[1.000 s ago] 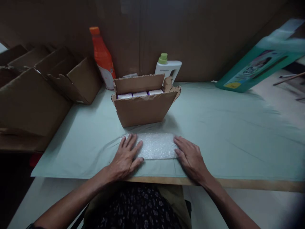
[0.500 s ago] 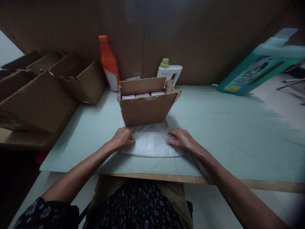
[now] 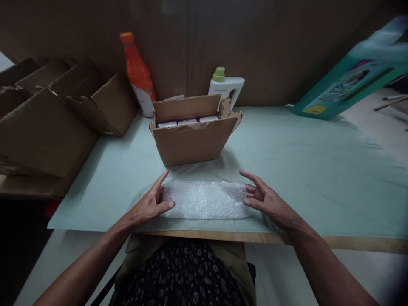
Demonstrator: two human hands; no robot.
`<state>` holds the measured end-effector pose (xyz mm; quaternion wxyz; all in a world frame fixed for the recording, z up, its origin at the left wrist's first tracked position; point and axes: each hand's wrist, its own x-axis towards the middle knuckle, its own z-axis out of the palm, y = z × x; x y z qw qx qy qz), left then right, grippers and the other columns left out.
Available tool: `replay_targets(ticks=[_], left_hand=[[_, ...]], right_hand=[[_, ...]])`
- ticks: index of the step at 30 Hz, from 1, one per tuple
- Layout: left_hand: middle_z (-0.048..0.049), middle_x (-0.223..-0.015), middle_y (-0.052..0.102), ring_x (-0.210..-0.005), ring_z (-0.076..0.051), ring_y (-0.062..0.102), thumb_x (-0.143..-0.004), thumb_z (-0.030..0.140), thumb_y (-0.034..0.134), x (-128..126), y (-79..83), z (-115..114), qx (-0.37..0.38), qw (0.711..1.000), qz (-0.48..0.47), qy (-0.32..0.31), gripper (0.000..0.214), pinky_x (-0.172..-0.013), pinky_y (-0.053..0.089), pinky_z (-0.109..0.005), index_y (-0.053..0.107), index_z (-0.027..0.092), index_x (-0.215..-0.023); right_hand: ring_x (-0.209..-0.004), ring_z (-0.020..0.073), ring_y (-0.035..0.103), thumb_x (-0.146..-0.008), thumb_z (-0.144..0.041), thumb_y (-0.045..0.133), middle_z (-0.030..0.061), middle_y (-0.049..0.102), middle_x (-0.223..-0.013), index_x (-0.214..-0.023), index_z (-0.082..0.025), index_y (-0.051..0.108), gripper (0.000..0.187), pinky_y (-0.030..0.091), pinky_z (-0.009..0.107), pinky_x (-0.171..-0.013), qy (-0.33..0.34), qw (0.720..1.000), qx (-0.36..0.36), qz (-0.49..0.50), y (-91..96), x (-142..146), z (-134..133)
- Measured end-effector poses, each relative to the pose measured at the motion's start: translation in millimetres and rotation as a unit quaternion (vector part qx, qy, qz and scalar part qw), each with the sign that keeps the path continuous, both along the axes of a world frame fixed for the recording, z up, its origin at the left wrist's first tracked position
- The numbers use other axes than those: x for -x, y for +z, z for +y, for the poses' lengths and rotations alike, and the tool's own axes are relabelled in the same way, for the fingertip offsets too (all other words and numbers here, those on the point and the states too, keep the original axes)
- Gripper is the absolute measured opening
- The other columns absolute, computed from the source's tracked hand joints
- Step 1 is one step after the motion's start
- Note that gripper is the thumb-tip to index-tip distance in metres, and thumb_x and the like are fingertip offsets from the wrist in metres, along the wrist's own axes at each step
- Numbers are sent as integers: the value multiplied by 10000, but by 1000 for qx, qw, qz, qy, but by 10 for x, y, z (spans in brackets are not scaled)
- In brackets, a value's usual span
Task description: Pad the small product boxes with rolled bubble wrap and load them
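Observation:
A folded strip of clear bubble wrap [image 3: 205, 199] lies flat on the cloth-covered table near the front edge. My left hand [image 3: 149, 205] is at its left end, thumb resting on the wrap and index finger stretched forward; the other fingers are partly hidden. At the opposite end, my right hand [image 3: 267, 200] has its index finger extended, with thumb and other fingertips at the wrap's edge. Both hands are open, fingers apart. Just beyond the wrap stands an open cardboard box [image 3: 193, 142], with several white-and-purple packs [image 3: 187, 122] showing inside.
Cardboard compartments [image 3: 47, 131] stand at the left. Behind the box are an orange bottle [image 3: 138, 74] and a white bottle with a green cap [image 3: 223, 87]. A large teal jug [image 3: 347, 80] stands at the back right. Pale green cloth [image 3: 318, 170] covers the table.
My hands have moved apart to the two ends of the bubble wrap, and their fingers have spread. More of the wrap shows now, lying flatter. The view has shifted slightly.

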<state>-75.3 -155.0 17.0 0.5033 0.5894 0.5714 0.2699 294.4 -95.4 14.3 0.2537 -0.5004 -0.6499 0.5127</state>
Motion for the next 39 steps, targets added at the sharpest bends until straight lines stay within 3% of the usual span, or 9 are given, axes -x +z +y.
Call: replay_targets(ticks=[5, 11, 15, 19, 22, 26, 28, 33, 39], left_hand=[[-103, -1404, 628, -1247, -286, 608, -901, 427, 617, 25, -51, -138, -44, 996, 19, -81, 563, -1025, 515, -452, 555, 272, -1439], [-79, -1087, 789, -978, -231, 743, -917, 231, 539, -295, -150, -202, -182, 977, 110, -27, 298, -854, 612, -387, 755, 221, -1122], [-89, -1011, 793, -919, -215, 751, -910, 112, 553, -337, 177, -235, -511, 841, 176, -9, 346, -810, 621, -360, 698, 207, -1209], [-105, -1147, 752, -1053, -241, 718, -841, 103, 654, -164, 772, 92, -673, 688, 262, 78, 573, -941, 579, -391, 572, 216, -1398], [-143, -1245, 713, -1157, -282, 673, -894, 257, 594, -34, 1162, 588, -624, 717, 269, 157, 473, -1020, 528, -436, 613, 147, -1353], [-124, -1007, 750, -941, -252, 687, -911, 352, 460, 71, 1531, 1203, -389, 883, 245, 94, 412, -833, 545, -355, 733, 92, -1078], [-61, -731, 682, -702, -194, 623, -882, 293, 439, 82, 1654, 1395, -264, 916, 303, 12, 351, -652, 474, -289, 739, 114, -847], [-64, -672, 655, -608, -163, 547, -844, 269, 498, -91, 1767, 1642, -131, 858, 482, -117, 274, -569, 358, -269, 727, 142, -761], [-152, -907, 750, -799, -250, 663, -876, 328, 524, -233, 1729, 1742, -115, 797, 562, -190, 297, -636, 423, -293, 765, 160, -920]], right_hand=[[-1103, 304, 687, -776, -566, 759, 138, 712, -1228, -1255, -245, 701, 580, 585, 451, -917, 38, 999, 6, -22, 42, -165, -226], [-1035, 303, 739, -877, -468, 643, 104, 780, -1109, -1077, -251, 788, 329, 606, 466, -903, 85, 982, -117, -125, 21, 44, -352], [-910, 240, 759, -932, -326, 598, 46, 792, -1056, -1112, -310, 757, 241, 630, 384, -813, 32, 927, -347, -138, 428, 132, -300], [-985, 215, 741, -928, -262, 659, 46, 779, -1119, -1203, -295, 712, 283, 586, 357, -916, -132, 773, -602, -149, 1163, 363, 53], [-1085, 230, 710, -921, -277, 638, 50, 765, -1163, -1186, -225, 717, 282, 541, 403, -1005, -149, 747, -636, -121, 1575, 652, 575], [-941, 238, 710, -853, -321, 596, 77, 771, -1056, -1078, -166, 761, 319, 573, 380, -845, -1, 887, -434, -154, 1803, 903, 1346], [-752, 204, 681, -803, -318, 603, 59, 755, -868, -957, -155, 783, 287, 552, 313, -666, 84, 925, -289, -231, 1838, 950, 1628], [-546, 137, 569, -748, -229, 590, 16, 649, -652, -807, -161, 758, 191, 413, 228, -464, 198, 898, -107, -379, 1818, 1093, 1905], [-696, 213, 668, -738, -216, 633, 56, 728, -765, -852, -214, 787, 192, 445, 262, -538, 240, 816, -176, -496, 1721, 1260, 1884]])
